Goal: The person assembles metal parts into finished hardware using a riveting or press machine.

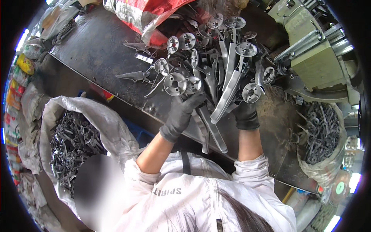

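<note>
Both gloved hands work a heap of grey cast-metal levers with round disc ends (pixel 216 65) on the dark surface (pixel 96 50). The left hand (pixel 183 112) clamps one lever; the right hand (pixel 245 112) closes on another. A white sack of dark metal pieces (pixel 73 143) sits left, another sack (pixel 320 135) right.

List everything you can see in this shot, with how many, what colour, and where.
Metal castings: a large pile, too tangled to count, silver-grey, long arms with round disc ends, on the middle of the workbench.
Workbench: one, dark metal, slanting across the upper half.
White sack: one, lower left, full of dark metal parts.
Second sack: one, pale, right side, also holding dark parts.
Machine: one, grey-green, upper right.
Red and white bag: one, top centre, on the bench.
Left hand: dark grey glove, gripping castings at the near edge of the pile.
Right hand: black glove, holding a casting beside a disc end.
</note>
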Tool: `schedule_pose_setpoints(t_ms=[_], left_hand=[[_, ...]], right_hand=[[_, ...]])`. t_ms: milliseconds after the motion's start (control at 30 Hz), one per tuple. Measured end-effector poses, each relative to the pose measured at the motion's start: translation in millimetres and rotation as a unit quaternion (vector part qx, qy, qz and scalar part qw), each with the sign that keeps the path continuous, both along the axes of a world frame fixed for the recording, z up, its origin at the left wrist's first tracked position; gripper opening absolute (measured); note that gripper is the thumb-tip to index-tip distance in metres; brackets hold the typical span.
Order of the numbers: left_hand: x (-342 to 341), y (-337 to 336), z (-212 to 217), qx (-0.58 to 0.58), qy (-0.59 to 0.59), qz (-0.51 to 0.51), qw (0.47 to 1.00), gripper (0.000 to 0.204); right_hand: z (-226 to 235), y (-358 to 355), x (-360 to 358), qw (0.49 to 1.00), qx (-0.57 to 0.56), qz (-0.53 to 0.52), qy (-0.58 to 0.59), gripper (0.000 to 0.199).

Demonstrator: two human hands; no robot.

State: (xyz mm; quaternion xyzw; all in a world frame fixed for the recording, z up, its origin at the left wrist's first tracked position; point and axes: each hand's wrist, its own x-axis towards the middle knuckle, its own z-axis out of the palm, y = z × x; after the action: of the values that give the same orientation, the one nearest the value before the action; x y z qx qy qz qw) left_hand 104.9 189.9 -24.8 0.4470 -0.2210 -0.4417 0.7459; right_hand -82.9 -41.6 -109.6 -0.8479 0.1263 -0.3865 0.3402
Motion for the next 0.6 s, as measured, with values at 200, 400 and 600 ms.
schedule_pose_setpoints(t_ms=[200, 400, 600], left_hand=[[-4, 11, 24, -0.042, -0.066, 0.059, 0.995, 0.021], [10, 28, 28, -0.090, -0.329, 0.114, 0.933, 0.019], [42, 11, 88, -0.278, -0.435, 0.115, 0.848, 0.014]], right_hand=[[8, 3, -3, 0.770, 0.590, 0.150, -0.191, 0.053], [60, 21, 31, 0.767, 0.560, 0.089, -0.300, 0.022], [153, 17, 54, 0.989, 0.027, 0.060, -0.132, 0.063]])
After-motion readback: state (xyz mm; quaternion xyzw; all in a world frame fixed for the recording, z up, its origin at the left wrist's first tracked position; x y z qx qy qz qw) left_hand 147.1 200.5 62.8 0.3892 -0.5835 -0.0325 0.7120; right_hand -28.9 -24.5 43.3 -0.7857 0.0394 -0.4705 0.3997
